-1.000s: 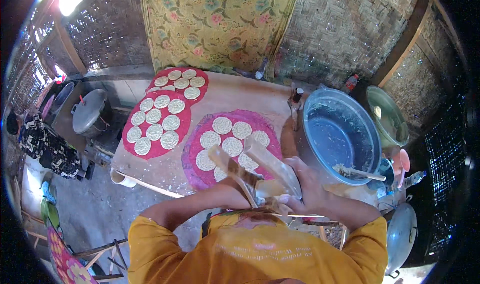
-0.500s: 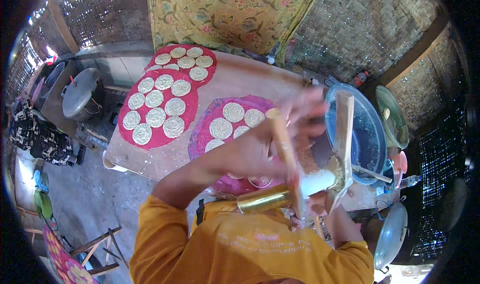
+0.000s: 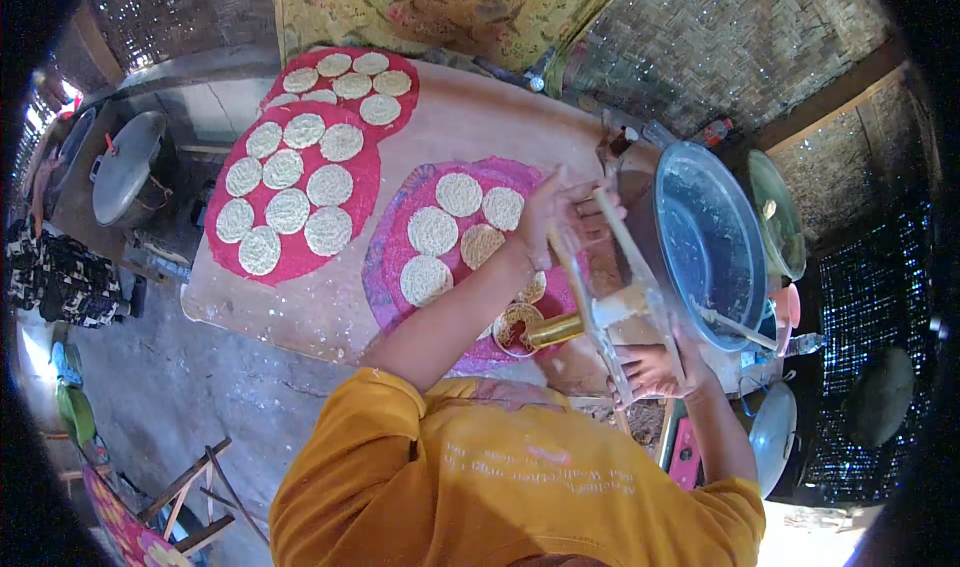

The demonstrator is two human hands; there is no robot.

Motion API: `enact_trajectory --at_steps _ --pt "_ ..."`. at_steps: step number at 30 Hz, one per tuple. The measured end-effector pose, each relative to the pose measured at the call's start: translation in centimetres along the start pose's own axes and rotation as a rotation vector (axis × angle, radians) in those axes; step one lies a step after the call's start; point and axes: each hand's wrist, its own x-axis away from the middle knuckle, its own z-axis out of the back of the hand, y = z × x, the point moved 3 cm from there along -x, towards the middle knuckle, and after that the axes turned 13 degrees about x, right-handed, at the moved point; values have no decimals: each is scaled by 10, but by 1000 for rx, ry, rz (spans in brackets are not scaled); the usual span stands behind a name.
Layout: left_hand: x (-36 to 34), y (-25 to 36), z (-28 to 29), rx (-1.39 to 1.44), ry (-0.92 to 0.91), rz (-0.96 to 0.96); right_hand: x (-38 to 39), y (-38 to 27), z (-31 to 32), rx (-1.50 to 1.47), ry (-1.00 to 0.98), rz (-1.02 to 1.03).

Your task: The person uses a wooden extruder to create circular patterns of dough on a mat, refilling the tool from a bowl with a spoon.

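Note:
My left hand (image 3: 570, 212) grips the upper ends of a wooden press's handles (image 3: 633, 242). My right hand (image 3: 655, 367) holds the press lower down, near its lower ends. Between the handles is a pale barrel with a brass cylinder (image 3: 555, 329), its end over a ring-like round (image 3: 515, 312) at the near edge of a purple-pink sheet (image 3: 380, 252). Several pale, coiled dough rounds (image 3: 433, 230) lie on that sheet, partly hidden by my left forearm.
Two red sheets with more rounds (image 3: 285, 213) cover the table's left. At right stand a blue basin (image 3: 710, 217), a green basin (image 3: 785, 242), a pink container (image 3: 785, 307) and a lidded pot (image 3: 775, 437). A large pot (image 3: 130, 167) sits at far left.
The press has swung from low and central to the right, with its handles steeper. My left hand has moved up to their top; the brass end now points down-left over the purple-pink sheet.

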Motion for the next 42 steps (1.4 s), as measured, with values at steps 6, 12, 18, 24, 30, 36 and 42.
enact_trajectory --at_steps 6,12,18,24,30,36,42 --pt "18 2 61 262 -56 -219 -23 -4 11 390 341 -339" --pt "39 5 73 305 60 -283 -27 -9 7 479 314 -401" --pt "61 15 66 284 80 -373 -42 -4 -2 516 320 -380" --pt "56 44 58 193 12 -379 -61 -16 -19 542 502 -215" --pt "52 29 52 165 120 -476 -45 -17 -1 792 563 -267" --pt "64 44 39 138 168 -370 -62 0 -32 522 524 -94" --pt "114 96 -108 -103 -244 -305 -93 14 2 389 504 288"
